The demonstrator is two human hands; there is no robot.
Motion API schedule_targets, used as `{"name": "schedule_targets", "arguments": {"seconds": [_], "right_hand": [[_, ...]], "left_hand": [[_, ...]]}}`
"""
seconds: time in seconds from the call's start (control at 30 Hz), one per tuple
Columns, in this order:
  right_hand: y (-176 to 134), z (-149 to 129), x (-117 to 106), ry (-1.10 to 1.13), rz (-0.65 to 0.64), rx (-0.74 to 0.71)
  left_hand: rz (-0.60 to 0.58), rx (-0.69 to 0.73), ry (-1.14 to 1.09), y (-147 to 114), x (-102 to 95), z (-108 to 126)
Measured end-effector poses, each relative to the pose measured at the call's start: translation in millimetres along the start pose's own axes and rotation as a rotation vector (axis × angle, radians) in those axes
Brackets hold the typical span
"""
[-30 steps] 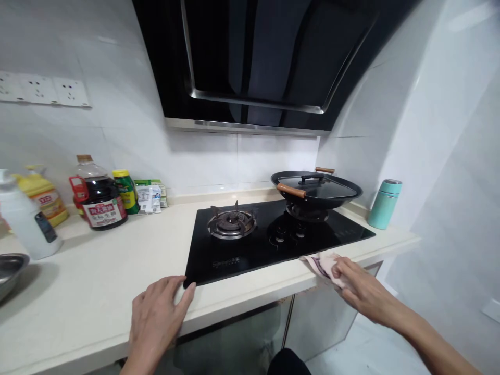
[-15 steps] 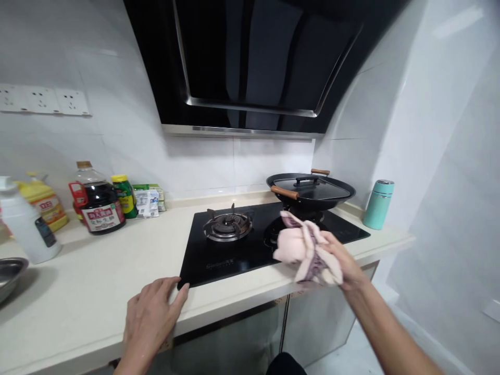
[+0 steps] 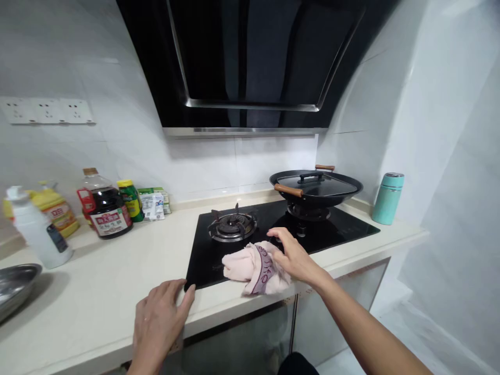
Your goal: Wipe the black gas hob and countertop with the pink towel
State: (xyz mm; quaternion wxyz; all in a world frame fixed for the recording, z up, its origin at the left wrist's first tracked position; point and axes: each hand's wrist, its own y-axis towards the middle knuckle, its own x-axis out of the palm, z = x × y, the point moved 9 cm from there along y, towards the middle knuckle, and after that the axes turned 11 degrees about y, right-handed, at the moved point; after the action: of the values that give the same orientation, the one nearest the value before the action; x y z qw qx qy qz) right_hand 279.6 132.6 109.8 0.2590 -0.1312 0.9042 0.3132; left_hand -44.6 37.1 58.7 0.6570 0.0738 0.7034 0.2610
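My left hand rests on the counter at the near left corner of the black gas hob, thumb and fingers apart. A crumpled pale pink cloth with a purple lettered band lies over the hob's front edge and the counter. Just behind and right of the cloth is my right hand. Its thumb and index finger are spread near a control knob; the other fingers are partly hidden. The hand touches or nearly touches the cloth but does not grip it.
A black wok with a lid sits on the right burner; the left burner is bare. A turquoise flask stands at right. Along the left are a soy sauce bottle, a white bottle and a metal bowl.
The cloth, held in my right hand before, has moved left and down onto the hob's front edge. My right hand has let go and its fingers have spread. My left hand stays at the corner.
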Motion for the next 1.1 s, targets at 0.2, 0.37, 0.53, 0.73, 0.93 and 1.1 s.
{"name": "schedule_targets", "arguments": {"seconds": [0.2,0.37,0.53,0.73,0.93,1.1], "right_hand": [[2,-28,86,-0.252,-0.396,0.031],[4,-35,111,-0.302,-0.311,-0.115],[5,24,61,-0.378,-0.239,0.136],[-21,108,-39,-0.527,-0.103,0.415],[-70,161,-142,-0.752,0.035,0.568],[-136,180,-225,-0.889,0.132,0.859]], "left_hand": [[-0.035,-0.014,-0.029,1,3.2,-2],[-0.053,-0.019,-0.027,4,5.9,-5],[-0.085,-0.021,-0.016,4,5.4,-5],[-0.090,-0.008,-0.016,4,1.5,-2],[-0.113,-0.018,-0.020,4,2.2,-3],[-0.085,-0.015,-0.047,5,2.9,-2]]}}
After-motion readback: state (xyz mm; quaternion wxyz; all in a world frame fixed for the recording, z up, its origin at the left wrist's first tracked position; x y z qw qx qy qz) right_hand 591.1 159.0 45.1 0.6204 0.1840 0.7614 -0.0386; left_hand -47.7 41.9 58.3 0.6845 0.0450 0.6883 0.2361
